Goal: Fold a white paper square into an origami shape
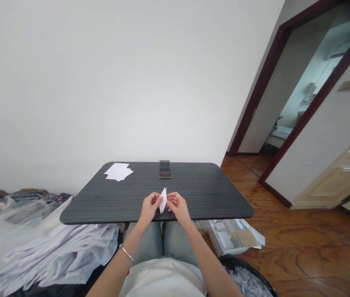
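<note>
A small folded piece of white paper (163, 199) is held upright between both hands, just above the near edge of the dark grey table (206, 194). My left hand (149, 207) pinches its left side and has a silver bracelet on the wrist. My right hand (177, 205) pinches its right side. Both hands have their fingers closed on the paper.
A few white sheets (118, 171) lie at the table's far left, and a phone (164, 168) lies at the far middle. Crumpled white paper (57, 251) is heaped at my left. A box of papers (232, 238) and a dark bin (249, 278) are at my right.
</note>
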Motion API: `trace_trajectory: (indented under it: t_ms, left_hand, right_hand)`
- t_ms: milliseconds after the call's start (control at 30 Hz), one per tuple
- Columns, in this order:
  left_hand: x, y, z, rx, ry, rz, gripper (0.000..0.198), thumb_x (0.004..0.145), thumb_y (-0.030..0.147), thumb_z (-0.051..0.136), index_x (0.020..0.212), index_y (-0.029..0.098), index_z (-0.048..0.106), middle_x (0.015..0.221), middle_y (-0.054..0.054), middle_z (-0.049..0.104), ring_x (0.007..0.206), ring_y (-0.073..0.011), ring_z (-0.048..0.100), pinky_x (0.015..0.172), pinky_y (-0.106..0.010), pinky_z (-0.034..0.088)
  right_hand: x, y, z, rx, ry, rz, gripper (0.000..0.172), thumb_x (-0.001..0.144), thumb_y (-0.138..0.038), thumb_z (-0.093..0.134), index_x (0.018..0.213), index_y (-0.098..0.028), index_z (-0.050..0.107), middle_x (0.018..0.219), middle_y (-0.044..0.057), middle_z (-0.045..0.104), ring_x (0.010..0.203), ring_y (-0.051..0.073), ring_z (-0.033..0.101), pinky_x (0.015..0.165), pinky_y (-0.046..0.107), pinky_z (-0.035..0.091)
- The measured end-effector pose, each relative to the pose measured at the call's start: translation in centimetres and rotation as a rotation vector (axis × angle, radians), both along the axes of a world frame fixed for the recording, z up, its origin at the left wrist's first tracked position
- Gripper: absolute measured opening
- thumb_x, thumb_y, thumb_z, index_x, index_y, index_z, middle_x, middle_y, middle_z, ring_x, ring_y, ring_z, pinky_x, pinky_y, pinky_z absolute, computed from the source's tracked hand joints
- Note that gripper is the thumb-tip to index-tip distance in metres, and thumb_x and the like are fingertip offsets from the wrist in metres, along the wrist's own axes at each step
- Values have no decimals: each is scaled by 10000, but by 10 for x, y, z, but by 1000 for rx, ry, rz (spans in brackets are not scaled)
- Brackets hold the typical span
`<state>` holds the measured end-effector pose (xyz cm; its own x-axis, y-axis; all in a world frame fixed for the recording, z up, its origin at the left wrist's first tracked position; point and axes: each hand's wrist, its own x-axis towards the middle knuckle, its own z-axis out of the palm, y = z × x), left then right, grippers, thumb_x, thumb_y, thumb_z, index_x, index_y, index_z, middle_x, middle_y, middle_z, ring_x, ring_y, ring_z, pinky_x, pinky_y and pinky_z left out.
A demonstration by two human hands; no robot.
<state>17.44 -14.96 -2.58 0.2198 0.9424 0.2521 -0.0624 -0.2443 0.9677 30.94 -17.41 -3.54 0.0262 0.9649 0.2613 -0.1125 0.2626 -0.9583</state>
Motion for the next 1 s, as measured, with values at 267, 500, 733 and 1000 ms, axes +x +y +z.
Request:
trace_trajectory:
  t_ms: [267,500,733,1000]
  left_hand:
    - [0,0,0,-15,2,2,226,698,361,600,691,146,529,603,20,554,518,-101,505,488,-196,381]
    - [-1,1,-2,-11,3,-3,218,692,348,610,690,145,532,605,21,556,520,-99,507,493,-196,383]
    - [-1,-1,1,-10,7,-28,202,682,322,624,718,138,547,643,11,575,553,-105,527,538,-211,410]
    - [-1,-2,4,8,-1,-39,175,680,295,626,719,132,572,678,-10,597,607,-121,545,591,-226,420]
  right_hand:
    - [0,3,-2,-19,16,-12,209,673,-215,577,869,-184,512,711,-11,586,577,115,584,447,189,461]
    - [0,4,-2,-19,1,-27,190,667,-196,566,851,-176,521,677,-12,597,553,118,583,445,196,459]
    - [-1,3,0,-33,-31,-53,146,674,-272,607,767,-167,568,611,-11,597,516,124,567,443,213,457]
    - [-1,4,-1,-47,-43,-54,208,640,-352,665,704,-174,577,573,-8,601,492,141,572,458,241,464]
